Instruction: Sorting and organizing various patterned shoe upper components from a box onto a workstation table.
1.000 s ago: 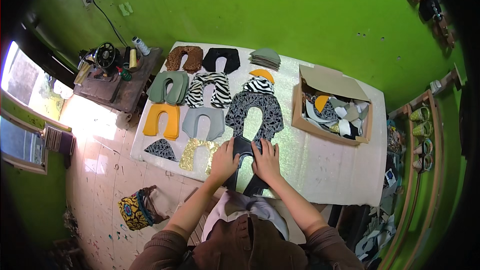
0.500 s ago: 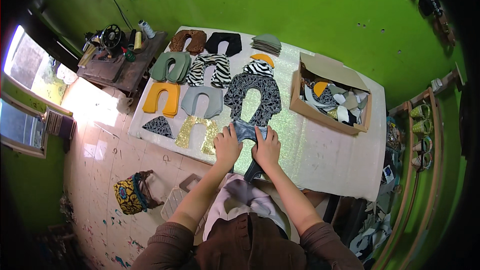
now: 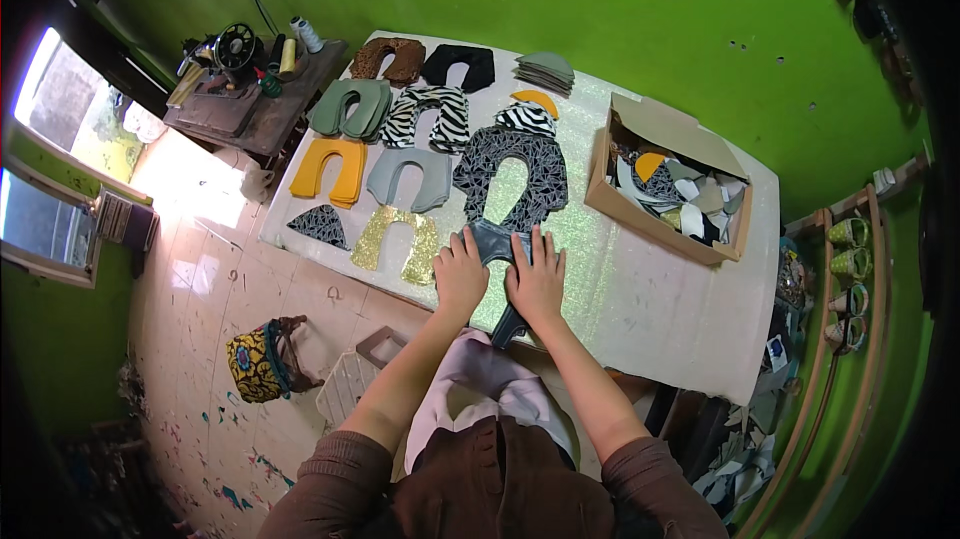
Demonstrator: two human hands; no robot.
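Note:
A dark, glossy U-shaped piece (image 3: 493,239) lies at the near edge of the table, under my fingers. One of its legs, a black strip (image 3: 509,327), runs back toward me at the table's edge. My left hand (image 3: 461,275) lies flat on its left side with fingers stretched out. On the right side rests my right hand (image 3: 536,281), its fingers also extended and apart. Just beyond is a stack of black-and-grey patterned U-shaped pieces (image 3: 549,174), touching or nearly touching the dark one. Gold glitter U-shaped pieces (image 3: 368,239) lie left of my left hand.
Yellow (image 3: 307,174), light grey (image 3: 378,184), zebra-striped (image 3: 452,127), green, black and brown U-shaped pieces sit in rows at the left. Green curved pieces (image 3: 545,72) are stacked at the back. A cardboard box (image 3: 650,234) of scraps stands right. A sewing machine (image 3: 215,84) occupies a side table.
The dark piece has shifted slightly away from me, closer against the patterned stack. My hands have flattened, with fingers spread further over it. The whole view has tilted a little.

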